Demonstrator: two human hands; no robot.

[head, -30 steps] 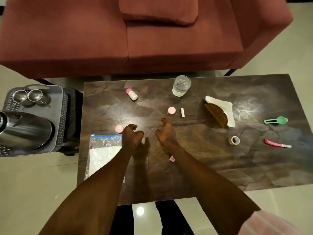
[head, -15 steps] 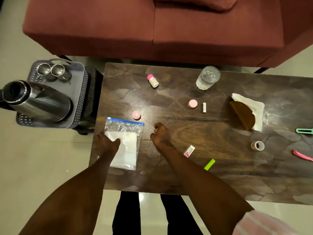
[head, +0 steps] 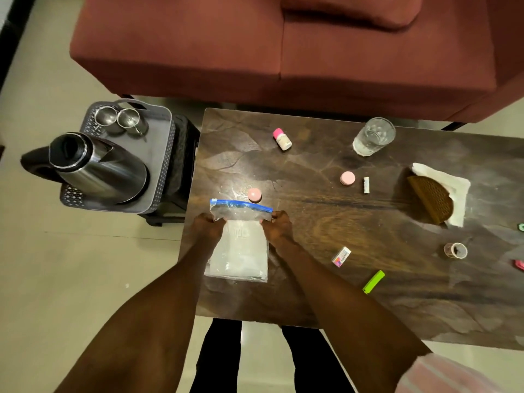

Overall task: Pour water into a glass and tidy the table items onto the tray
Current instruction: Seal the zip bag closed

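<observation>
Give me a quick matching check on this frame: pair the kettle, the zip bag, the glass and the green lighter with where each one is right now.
Things:
1. kettle
2. zip bag
3. glass
4. green lighter

Places:
A. held at its top corners by the left hand and right hand
B. on the table at its far edge, near the sofa
C. on the grey tray beside the table
D. lying on the table near its front edge, right of the right forearm

Pairs: 1-C, 2-A, 3-B, 4-D
</observation>
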